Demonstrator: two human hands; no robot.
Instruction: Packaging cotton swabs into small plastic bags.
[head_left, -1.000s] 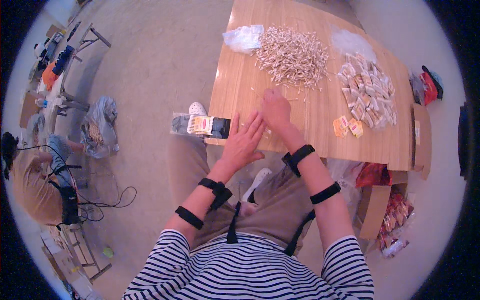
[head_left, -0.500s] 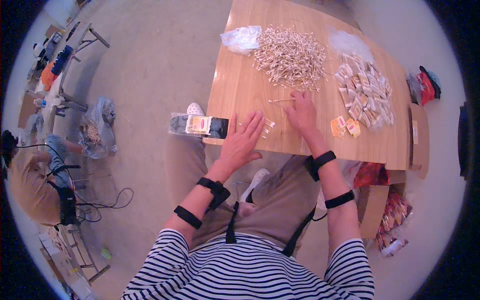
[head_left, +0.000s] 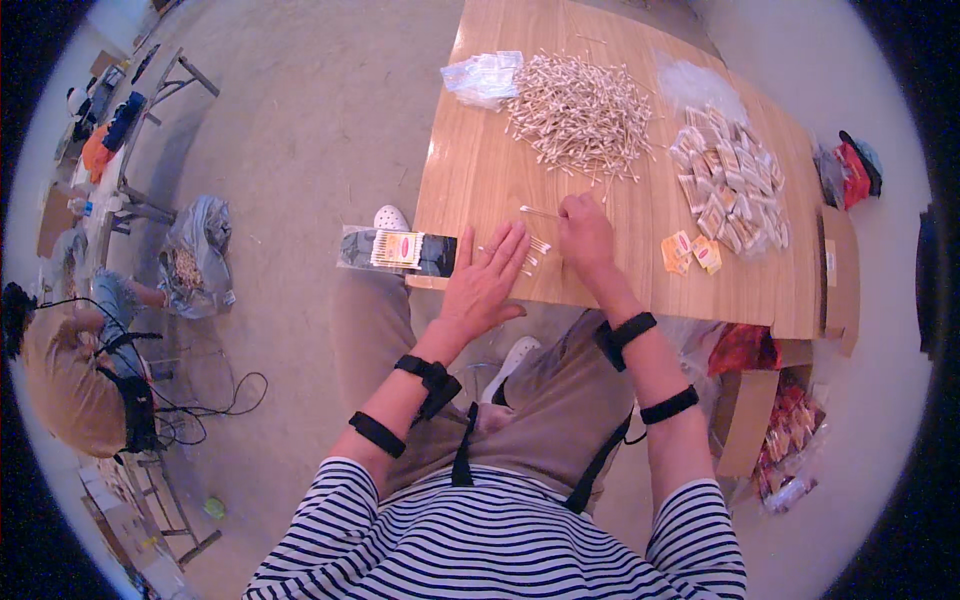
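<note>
My left hand (head_left: 484,278) lies flat near the table's front edge, fingers stretched out. Under and beside its fingertips are a few cotton swabs (head_left: 538,250), partly hidden by the hand. My right hand (head_left: 588,240) is closed in a pinch, just right of them. Cotton swabs (head_left: 539,211) stick out to the left from its fingertips; how many is too small to tell. Beyond it spreads a big loose heap of cotton swabs (head_left: 580,115). Left of my left hand, a row of swabs with a yellow card (head_left: 398,250) rests on a dark pad at the table's edge.
On the right of the wooden table (head_left: 470,190) lie a mound of filled swab packets (head_left: 730,180) and yellow cards (head_left: 690,252). Clear bags (head_left: 484,78) are at the far left. Cardboard boxes (head_left: 745,420) stand below. Another person (head_left: 80,375) sits at the far left.
My right hand has drawn back from the heap, toward me and slightly left, bringing cotton swabs closer to my left hand. My left hand has stayed in place.
</note>
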